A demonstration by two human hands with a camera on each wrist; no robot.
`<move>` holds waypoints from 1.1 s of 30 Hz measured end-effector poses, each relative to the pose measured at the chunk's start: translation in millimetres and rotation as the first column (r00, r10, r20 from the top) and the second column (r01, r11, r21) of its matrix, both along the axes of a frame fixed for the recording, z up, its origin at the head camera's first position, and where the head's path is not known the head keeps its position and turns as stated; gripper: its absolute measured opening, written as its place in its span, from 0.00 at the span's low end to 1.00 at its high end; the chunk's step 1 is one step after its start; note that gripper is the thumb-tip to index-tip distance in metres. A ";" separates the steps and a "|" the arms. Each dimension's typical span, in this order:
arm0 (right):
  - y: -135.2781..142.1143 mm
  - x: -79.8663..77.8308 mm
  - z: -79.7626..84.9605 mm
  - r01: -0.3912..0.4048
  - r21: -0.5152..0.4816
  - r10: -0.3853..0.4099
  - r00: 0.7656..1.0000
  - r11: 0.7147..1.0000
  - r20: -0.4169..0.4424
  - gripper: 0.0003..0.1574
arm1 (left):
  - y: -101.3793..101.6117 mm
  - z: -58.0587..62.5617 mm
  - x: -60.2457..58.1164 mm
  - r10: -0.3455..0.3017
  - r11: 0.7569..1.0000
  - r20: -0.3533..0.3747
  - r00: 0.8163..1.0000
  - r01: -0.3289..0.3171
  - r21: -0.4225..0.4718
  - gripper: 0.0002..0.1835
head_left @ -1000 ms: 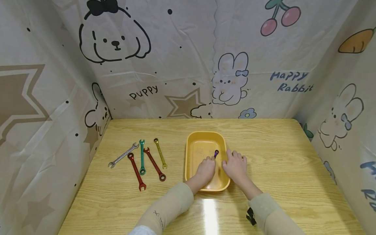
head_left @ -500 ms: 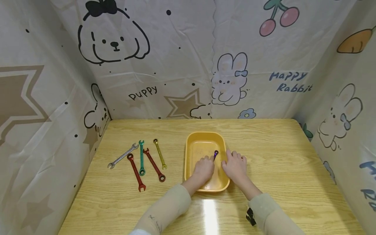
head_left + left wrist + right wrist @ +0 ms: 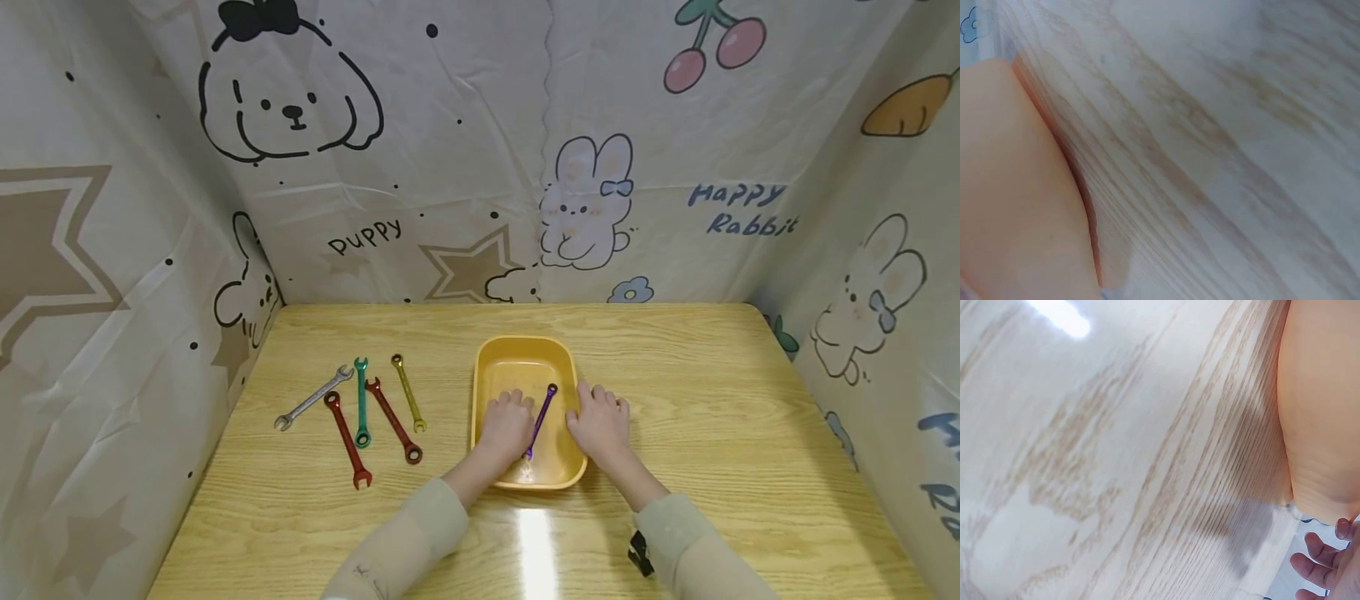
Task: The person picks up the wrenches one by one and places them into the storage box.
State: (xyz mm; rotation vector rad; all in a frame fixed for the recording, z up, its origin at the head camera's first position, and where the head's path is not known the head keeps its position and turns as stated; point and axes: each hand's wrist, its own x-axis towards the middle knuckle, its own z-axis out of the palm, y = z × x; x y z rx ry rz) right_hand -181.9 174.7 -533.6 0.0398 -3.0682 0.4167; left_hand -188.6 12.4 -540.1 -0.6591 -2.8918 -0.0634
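Observation:
A purple combination wrench (image 3: 542,421) lies slantwise in the yellow plastic tray (image 3: 525,348), its ring end toward the back right. Just left of it, inside the tray, is my left hand (image 3: 507,427), fingers bent downward and their tips hidden below the hand. On the tray's right side my right hand (image 3: 602,423) holds the rim, thumb at the inner edge and fingers outside. The right wrist view shows those fingers (image 3: 1315,562) loosely bent beside the tray wall (image 3: 1322,406). In the left wrist view, only the tray's outer wall (image 3: 1016,187) and the tabletop appear.
Left of the tray lie a silver wrench (image 3: 315,397), a green wrench (image 3: 363,404), a yellow wrench (image 3: 409,393) and two red wrenches, one nearer the front (image 3: 348,442) and one nearer the tray (image 3: 393,421). Printed cloth walls (image 3: 450,150) enclose the wooden table (image 3: 675,350).
My left hand has let go of the purple wrench and shifted left, so more of the wrench shows lying in the tray. My right hand has stayed at the rim.

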 end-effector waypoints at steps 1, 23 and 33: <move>0.1 -0.1 0.0 0.000 -0.002 0.000 1.000 1.000 0.002 0.23 | -2.0 1.2 -0.4 0.000 1.000 -0.013 1.000 0.000 0.009 0.10; 0.4 -0.6 -0.4 0.000 -0.013 0.000 1.000 1.000 0.014 0.24 | -51.6 16.6 -13.2 0.070 0.964 -0.113 0.991 -0.038 0.264 0.16; -0.3 -0.5 0.1 -0.002 -0.016 0.002 1.000 1.000 0.010 0.20 | -66.9 20.7 -16.7 0.124 0.945 -0.093 0.988 -0.088 0.315 0.17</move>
